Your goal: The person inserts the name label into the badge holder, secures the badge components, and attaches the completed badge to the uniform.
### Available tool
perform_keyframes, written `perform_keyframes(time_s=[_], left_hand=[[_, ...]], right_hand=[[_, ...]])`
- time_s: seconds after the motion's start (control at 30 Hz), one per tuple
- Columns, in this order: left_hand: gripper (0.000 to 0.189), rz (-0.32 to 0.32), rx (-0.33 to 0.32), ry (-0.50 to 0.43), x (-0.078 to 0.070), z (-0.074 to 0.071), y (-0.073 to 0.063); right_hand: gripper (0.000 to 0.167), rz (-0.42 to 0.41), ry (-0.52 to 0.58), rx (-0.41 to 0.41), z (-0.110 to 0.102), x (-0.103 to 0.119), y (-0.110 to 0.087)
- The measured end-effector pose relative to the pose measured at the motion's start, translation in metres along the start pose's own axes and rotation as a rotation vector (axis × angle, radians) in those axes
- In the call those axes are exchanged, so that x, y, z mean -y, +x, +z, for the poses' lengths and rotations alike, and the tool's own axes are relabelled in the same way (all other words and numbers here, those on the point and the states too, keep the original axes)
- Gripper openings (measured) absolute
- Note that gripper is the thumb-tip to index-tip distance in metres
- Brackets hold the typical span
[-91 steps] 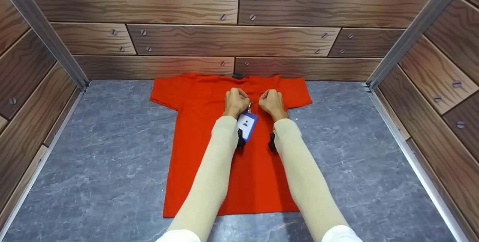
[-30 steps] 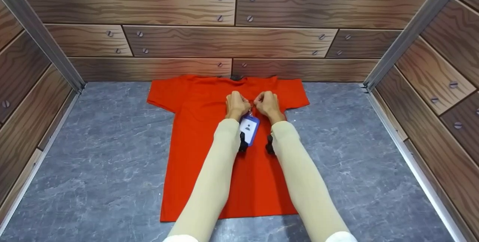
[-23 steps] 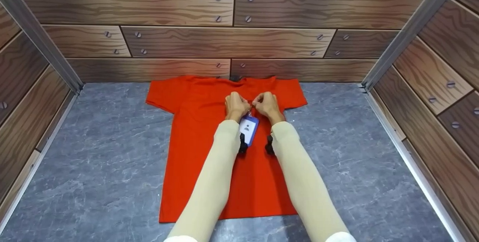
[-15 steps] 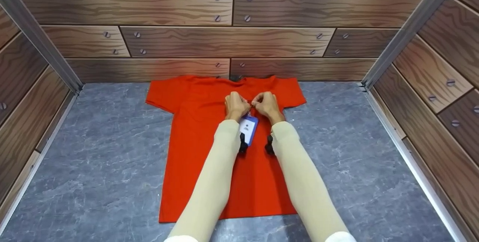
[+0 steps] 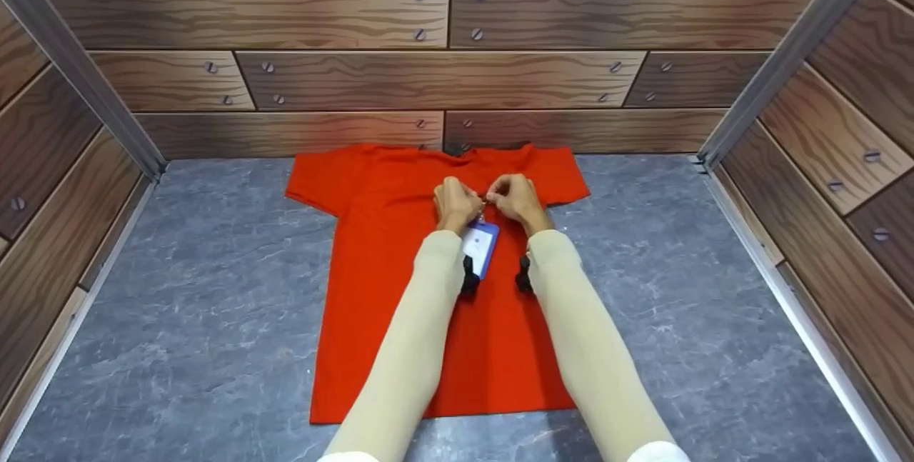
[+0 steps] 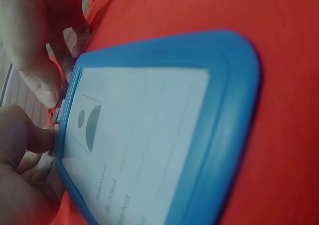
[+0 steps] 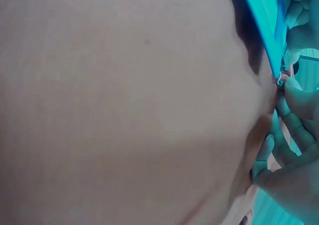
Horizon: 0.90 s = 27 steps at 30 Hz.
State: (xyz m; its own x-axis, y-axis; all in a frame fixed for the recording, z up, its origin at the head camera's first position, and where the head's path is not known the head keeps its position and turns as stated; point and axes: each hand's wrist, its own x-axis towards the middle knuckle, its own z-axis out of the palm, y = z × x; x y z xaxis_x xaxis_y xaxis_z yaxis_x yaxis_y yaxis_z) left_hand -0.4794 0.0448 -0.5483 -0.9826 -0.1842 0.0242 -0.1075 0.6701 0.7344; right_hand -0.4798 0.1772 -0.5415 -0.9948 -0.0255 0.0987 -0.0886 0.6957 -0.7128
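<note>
A red T-shirt (image 5: 400,276) lies spread flat, collar at the far side. On its chest is an ID badge in a blue holder (image 5: 483,248), with a white card printed with a figure icon. My left hand (image 5: 455,203) pinches the small metal clip at the badge's top. My right hand (image 5: 521,199) is close beside it, thumb and index finger pinching at the clip. In the left wrist view the badge holder (image 6: 227,110) fills the middle. The right wrist view shows the metal clip (image 7: 280,79) between the fingertips; its exact attachment is hidden.
The shirt lies on a grey marbled surface (image 5: 214,290). Wood-patterned walls (image 5: 457,76) stand at the back and both sides, with metal corner posts (image 5: 82,62). Black devices (image 5: 469,278) are worn at the wrists.
Since three seconds ago, my right hand has come left until its fingertips meet the left hand's at the clip. The badge has slid slightly toward me. Recent frames differ little.
</note>
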Motion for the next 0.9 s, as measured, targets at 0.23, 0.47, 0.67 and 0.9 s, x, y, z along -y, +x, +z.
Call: perform_keyframes(time_s=[0.23, 0.47, 0.67, 0.9], left_hand=[[0.021, -0.012, -0.026, -0.03, -0.001, 0.002, -0.001], [0.032, -0.041, -0.035, -0.064, -0.002, 0.004, -0.004], [0.03, -0.053, -0.03, -0.077, -0.001, 0.006, -0.005], [0.029, -0.035, -0.061, -0.081, 0.0, 0.007, -0.005]], right_hand=[[0.026, -0.053, 0.087, 0.007, 0.002, 0.0, -0.002], [0.016, 0.0, 0.057, -0.106, 0.005, 0.001, -0.005], [0.01, 0.071, -0.011, -0.168, 0.008, 0.003, -0.005], [0.011, 0.07, -0.047, -0.195, 0.011, 0.004, -0.005]])
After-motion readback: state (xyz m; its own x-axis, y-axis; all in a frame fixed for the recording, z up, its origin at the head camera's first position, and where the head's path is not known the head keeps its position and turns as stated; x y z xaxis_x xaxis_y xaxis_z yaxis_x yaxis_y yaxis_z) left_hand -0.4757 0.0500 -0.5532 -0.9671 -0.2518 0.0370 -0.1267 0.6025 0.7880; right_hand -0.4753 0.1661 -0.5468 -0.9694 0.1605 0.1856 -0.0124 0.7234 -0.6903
